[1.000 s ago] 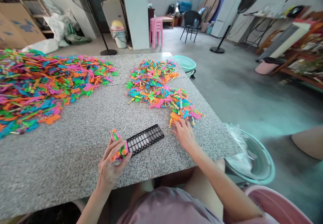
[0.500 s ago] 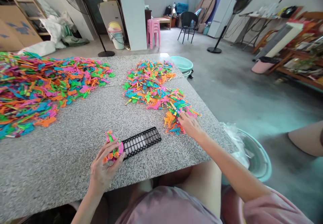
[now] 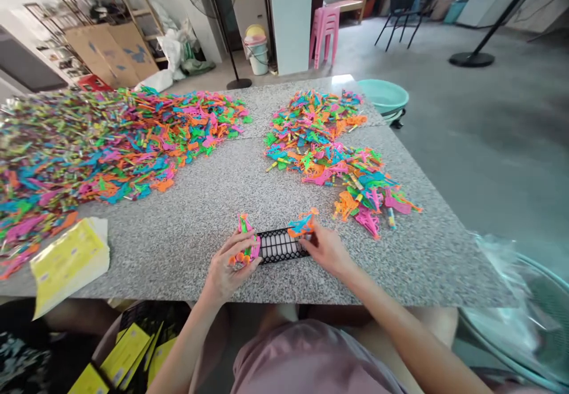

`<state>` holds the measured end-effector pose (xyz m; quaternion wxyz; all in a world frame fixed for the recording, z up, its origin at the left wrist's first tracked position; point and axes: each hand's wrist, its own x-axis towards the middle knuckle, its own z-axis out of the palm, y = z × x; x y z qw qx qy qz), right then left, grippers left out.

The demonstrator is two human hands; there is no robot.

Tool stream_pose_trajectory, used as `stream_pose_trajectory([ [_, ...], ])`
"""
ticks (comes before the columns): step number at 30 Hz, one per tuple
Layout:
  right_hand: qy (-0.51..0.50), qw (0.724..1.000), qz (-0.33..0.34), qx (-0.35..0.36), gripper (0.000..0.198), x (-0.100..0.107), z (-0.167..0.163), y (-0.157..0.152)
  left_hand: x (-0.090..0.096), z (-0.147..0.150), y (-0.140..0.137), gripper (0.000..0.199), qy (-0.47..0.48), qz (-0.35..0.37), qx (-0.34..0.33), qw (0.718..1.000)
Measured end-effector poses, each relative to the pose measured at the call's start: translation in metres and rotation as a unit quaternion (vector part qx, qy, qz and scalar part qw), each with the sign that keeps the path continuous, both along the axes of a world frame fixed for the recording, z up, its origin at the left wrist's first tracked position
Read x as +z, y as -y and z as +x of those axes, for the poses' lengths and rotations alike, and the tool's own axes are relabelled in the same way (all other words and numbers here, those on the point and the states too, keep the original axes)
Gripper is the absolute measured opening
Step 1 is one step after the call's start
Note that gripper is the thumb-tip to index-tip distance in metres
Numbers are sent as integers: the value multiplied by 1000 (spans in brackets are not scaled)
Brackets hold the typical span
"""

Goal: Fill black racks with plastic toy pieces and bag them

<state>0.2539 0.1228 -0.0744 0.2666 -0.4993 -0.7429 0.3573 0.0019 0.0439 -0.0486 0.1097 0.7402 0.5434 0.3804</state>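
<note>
My left hand (image 3: 231,263) is closed around a few pink, green and orange plastic toy pieces (image 3: 254,247), with orange round ends showing by the fingers. These pieces stand at the left end of a black lattice rack (image 3: 280,246) lying on the speckled table. At the rack's right end my right hand (image 3: 328,247) pinches blue and orange plastic toy pieces (image 3: 303,224), held just over the rack. Their exact shape is partly hidden by the fingers. To the right and behind lies a loose pile of the same bright pieces (image 3: 317,145).
A much larger heap of pieces (image 3: 111,139) covers the table's left side. Yellow printed sheets (image 3: 71,258) lie at the front left, and more yellow packs (image 3: 127,352) sit in a container below. Green tubs (image 3: 384,93) stand off the right edge. A person's dark clothing shows at lower left.
My right hand has left the right-hand pile and come to the rack with blue and orange pieces. My left hand stays at the rack's left end. The view has turned left.
</note>
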Motion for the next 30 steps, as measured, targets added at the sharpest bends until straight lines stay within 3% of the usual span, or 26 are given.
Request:
stream_pose_trajectory([
  [5,-83,996,18,28,12,-17,-61,-14,2,4,2,20,-20,-12,1,1000],
  [8,-114,990,8,82,16,-22,-84,-21,-2,3,2,20,-33,-6,8,999],
  [12,-2,992,-25,120,20,-20,-104,-22,-6,3,3,22,-39,9,5,999],
  [17,109,986,-8,130,23,-7,-111,-28,-7,4,4,24,-36,14,4,999],
  [21,76,988,-32,134,15,-4,-107,-41,-8,4,4,24,-33,13,6,999],
  [25,13,997,-3,71,14,-8,-100,-40,-9,2,3,25,-16,14,-3,1000],
  [30,105,987,-13,119,18,-5,-105,-26,-9,4,4,23,-27,12,0,1000],
])
